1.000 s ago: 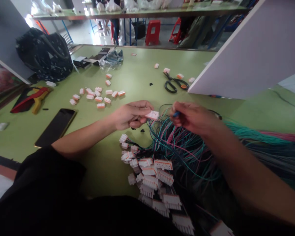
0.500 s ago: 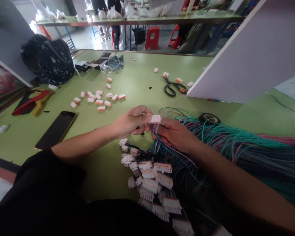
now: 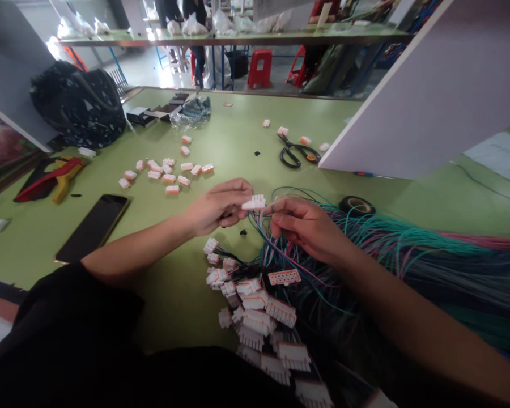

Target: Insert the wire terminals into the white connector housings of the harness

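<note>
My left hand pinches a white connector housing between thumb and fingers, with thin coloured wires hanging from it. Just right of the housing is my right hand, its fingers curled and its fingertips close to the connector's end; whatever lies between them is too small to make out. Below both hands spreads a cluster of wired white connectors with orange edges. A thick bundle of green, pink and dark wires runs off to the right, partly under my right forearm.
Several loose connector housings lie left of centre. Black scissors and a tape roll sit to the right, near a white partition. A phone, a red-yellow tool and a dark bag occupy the left.
My right fingers have drawn back slightly from the connector and opened a small gap. The left hand keeps the connector, now tilted and a little further left. One wired connector below has turned its face up.
</note>
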Action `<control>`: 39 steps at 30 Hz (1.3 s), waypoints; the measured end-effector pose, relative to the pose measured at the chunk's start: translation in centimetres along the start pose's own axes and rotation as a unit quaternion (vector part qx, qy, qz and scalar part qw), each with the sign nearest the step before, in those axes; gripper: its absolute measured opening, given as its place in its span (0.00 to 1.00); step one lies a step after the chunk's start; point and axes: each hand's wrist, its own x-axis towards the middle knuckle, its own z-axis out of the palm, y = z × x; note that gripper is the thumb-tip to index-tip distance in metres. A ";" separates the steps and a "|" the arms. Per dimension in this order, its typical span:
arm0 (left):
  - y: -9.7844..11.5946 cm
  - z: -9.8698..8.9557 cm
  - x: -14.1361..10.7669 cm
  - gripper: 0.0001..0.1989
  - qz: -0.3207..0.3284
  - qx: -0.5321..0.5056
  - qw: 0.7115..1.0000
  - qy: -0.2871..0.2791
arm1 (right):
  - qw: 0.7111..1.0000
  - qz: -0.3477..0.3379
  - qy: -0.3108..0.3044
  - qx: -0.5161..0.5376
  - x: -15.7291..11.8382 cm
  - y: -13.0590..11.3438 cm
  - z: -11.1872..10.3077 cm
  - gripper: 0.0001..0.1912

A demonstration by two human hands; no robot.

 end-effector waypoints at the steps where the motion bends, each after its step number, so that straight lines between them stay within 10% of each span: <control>1: -0.1 -0.1 0.0 0.04 -0.005 0.001 1.000 -0.014 | 1.000 -0.010 0.004 0.009 0.0 0.0 0.0 0.08; 6: -0.4 0.0 0.1 0.07 -0.022 0.029 0.997 -0.062 | 1.000 -0.023 0.006 0.007 -0.3 0.3 0.2 0.07; 15: -1.0 0.7 -0.4 0.06 0.167 0.253 0.953 0.006 | 1.000 0.009 0.005 0.021 -0.8 0.3 1.5 0.05; 24: -1.1 1.3 -0.5 0.02 0.117 0.256 0.959 0.038 | 0.973 -0.159 0.113 -0.127 -1.2 0.0 1.9 0.08; 39: -1.5 1.4 -0.8 0.04 0.119 0.266 0.955 0.053 | 0.991 -0.104 0.079 -0.029 -1.0 0.5 2.0 0.11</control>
